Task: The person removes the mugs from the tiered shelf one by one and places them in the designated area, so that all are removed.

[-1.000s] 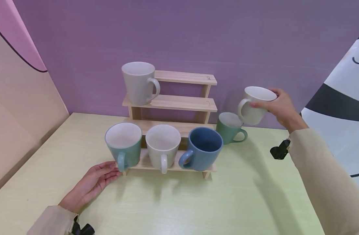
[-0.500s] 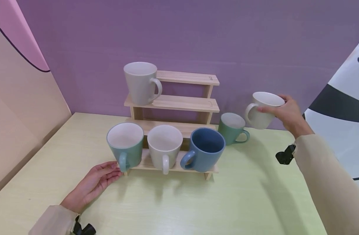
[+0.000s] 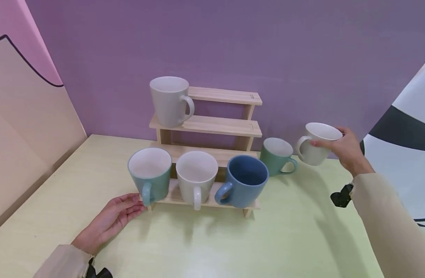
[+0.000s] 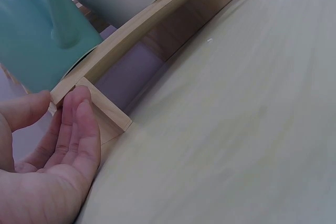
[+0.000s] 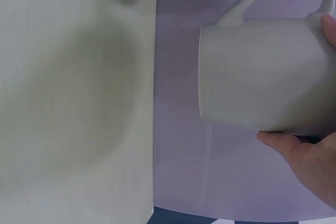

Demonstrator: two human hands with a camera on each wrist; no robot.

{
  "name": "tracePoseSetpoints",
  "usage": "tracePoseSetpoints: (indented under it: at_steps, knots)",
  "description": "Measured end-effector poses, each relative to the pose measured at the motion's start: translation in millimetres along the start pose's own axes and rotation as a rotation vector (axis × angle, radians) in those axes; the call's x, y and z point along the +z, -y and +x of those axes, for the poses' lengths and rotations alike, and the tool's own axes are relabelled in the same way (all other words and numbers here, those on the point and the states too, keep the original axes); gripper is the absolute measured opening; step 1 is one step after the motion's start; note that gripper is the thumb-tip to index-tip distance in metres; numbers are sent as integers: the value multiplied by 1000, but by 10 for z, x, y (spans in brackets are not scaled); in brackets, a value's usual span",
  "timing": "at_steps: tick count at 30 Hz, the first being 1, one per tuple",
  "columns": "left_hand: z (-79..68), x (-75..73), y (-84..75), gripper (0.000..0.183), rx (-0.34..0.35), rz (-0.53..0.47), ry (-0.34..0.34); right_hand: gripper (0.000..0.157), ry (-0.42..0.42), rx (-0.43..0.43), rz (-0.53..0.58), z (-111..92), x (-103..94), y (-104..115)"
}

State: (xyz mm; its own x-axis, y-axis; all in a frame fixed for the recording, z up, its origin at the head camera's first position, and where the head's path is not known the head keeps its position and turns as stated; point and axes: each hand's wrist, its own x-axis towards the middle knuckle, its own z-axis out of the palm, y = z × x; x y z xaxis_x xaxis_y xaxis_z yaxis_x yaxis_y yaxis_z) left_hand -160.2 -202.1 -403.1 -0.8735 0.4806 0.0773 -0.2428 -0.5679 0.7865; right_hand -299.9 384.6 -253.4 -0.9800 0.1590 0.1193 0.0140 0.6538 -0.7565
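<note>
My right hand [image 3: 349,148] grips a white mug [image 3: 314,150] by its sides near the rim, upright, its handle toward the left. The right wrist view shows this white mug [image 5: 262,74] from the side, its base apart from the table. Just left of it stands a green mug [image 3: 273,160] with a white inside. My left hand [image 3: 113,220] pinches the left end of the lowest step of a wooden tiered stand [image 3: 212,125], thumb above and fingers under. On that step sit a teal mug [image 3: 156,181], a white mug [image 3: 195,177] and a blue mug [image 3: 245,187].
A pale grey mug [image 3: 168,102] stands on the left of an upper step of the stand. Behind rises a purple wall [image 3: 285,58], with printed panels at both sides. The pale table [image 3: 215,247] extends in front of the stand.
My right hand has lowered the white mug and carried it a little to the right, beside the green mug. The left hand keeps its hold on the stand. The head view has shifted slightly.
</note>
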Motion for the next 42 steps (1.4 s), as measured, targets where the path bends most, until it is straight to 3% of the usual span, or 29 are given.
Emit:
tracePoseSetpoints:
  at_steps: [15,35,42]
  knots:
    - [0,4,-6,27,1,6,3,101,-12,33,10,25,73,-240]
    - [0,29,-2,27,-7,10,-11,92,-23,2,12,30,215,-442]
    - [-8,33,5,27,-2,-2,3,98,-3,29,41,13,268,-499]
